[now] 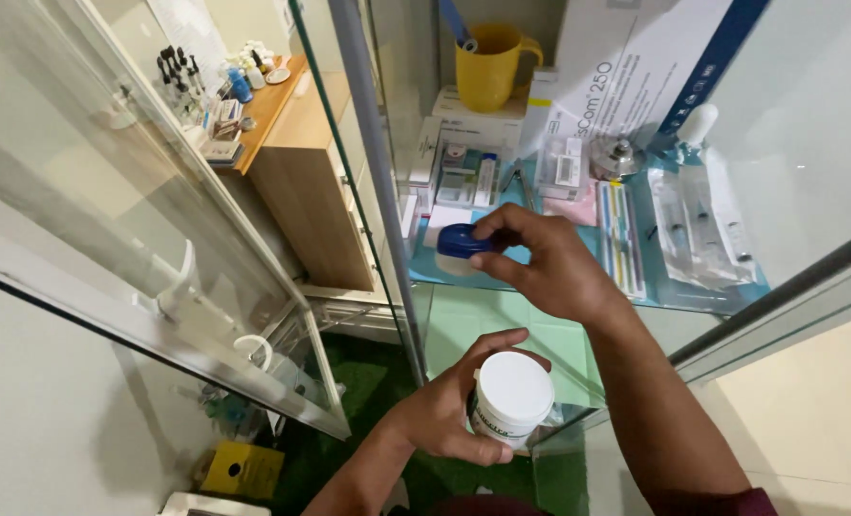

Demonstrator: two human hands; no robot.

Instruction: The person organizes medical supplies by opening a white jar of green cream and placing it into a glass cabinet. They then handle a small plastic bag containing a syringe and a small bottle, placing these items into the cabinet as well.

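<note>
The small blue-lidded jar (462,248) sits at the front edge of the glass shelf (502,282) inside the open cabinet, and the right hand (549,268) has its fingers (502,225) curled closed round the blue lid, thumb under and forefinger over the top. Lower and nearer the body, the left hand (444,411) holds a white tub (509,397) with a plain white lid, fingers wrapped firmly about its side, well clear of the shelf. Behind the jar the shelf is crowded: flat boxes (463,172), a yellow mug (490,65), a small metal bell-shaped piece (618,158), sealed clear pouches (698,229) and a large white carton (635,67). The glass door (139,220) hangs open to the left, and beyond it stands a wooden bench (282,124) with small bottles. The grip on the jar looks to be mostly on the lid, so if the lid is loose the body could drop away onto the glass. The jar also stands just beside the shelf's lip, where a nudge could tip it off, and the reaching forearm could sweep the pouches.
</note>
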